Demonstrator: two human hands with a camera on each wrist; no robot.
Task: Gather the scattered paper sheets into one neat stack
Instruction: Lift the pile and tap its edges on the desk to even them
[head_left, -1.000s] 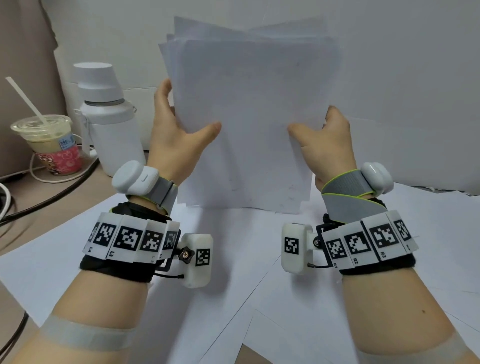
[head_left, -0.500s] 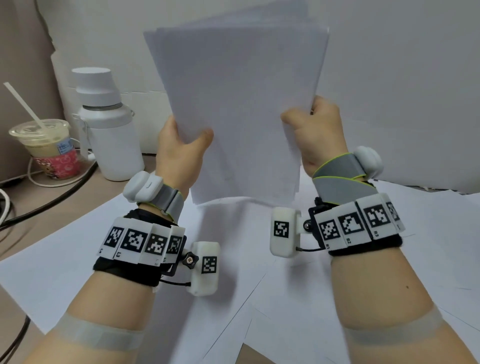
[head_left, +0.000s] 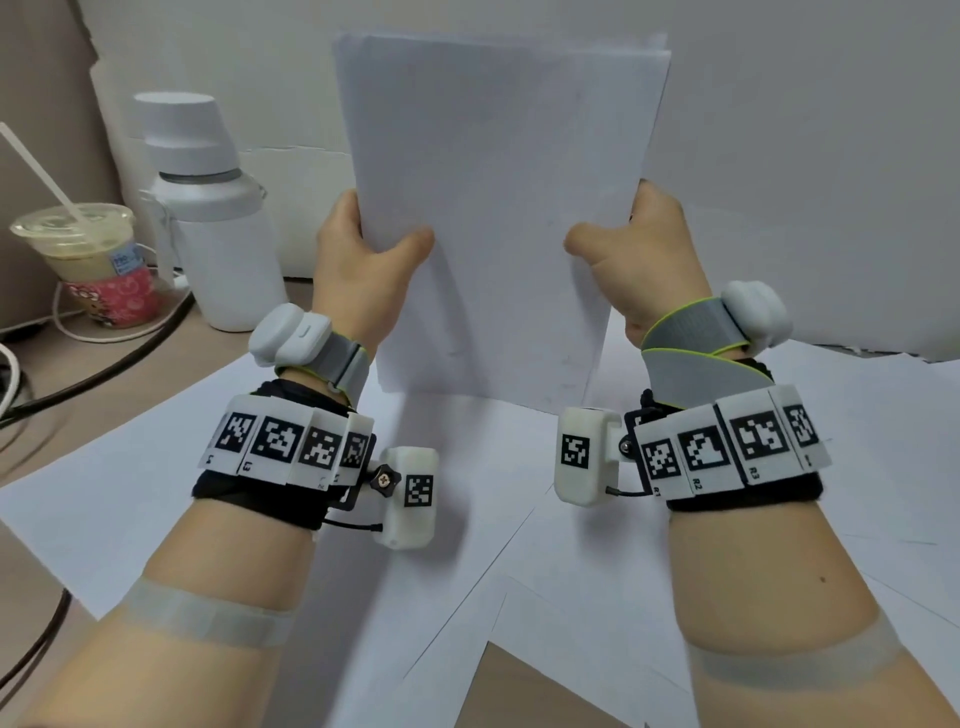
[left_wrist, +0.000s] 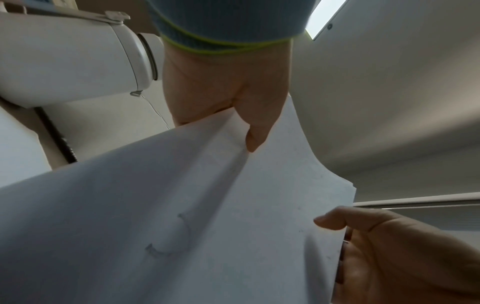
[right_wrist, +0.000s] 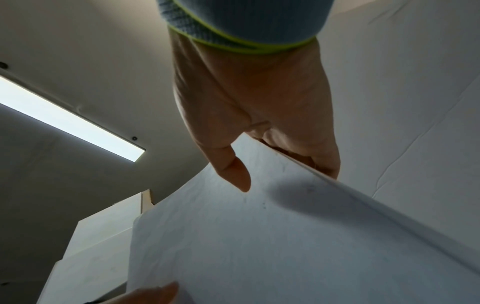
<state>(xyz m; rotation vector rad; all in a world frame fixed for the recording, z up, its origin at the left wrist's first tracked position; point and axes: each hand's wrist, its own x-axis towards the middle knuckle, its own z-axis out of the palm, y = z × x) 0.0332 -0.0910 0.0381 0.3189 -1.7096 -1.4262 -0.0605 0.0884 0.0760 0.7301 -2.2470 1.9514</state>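
A stack of white paper sheets (head_left: 498, 208) stands upright in front of me, its edges nearly flush. My left hand (head_left: 363, 249) grips its left edge, thumb on the near face. My right hand (head_left: 623, 244) grips the right edge the same way. The stack's bottom edge hangs close over the white sheets on the table (head_left: 519, 519); whether it touches them I cannot tell. In the left wrist view the left hand (left_wrist: 233, 92) pinches the stack (left_wrist: 207, 226), and the right hand (left_wrist: 389, 246) holds the far edge. The right wrist view has the right hand (right_wrist: 259, 113) on the stack (right_wrist: 285, 246).
A white bottle (head_left: 208, 208) and a plastic cup with a straw (head_left: 93, 260) stand at the back left, with cables (head_left: 130, 353) beside them. A white board (head_left: 779, 156) closes the back. Brown tabletop (head_left: 545, 691) shows at the near edge.
The sheets, fanned out at the top a second ago, now line up. The stack was tilted half a second ago and now stands straighter. Both hands kept their hold on its sides.
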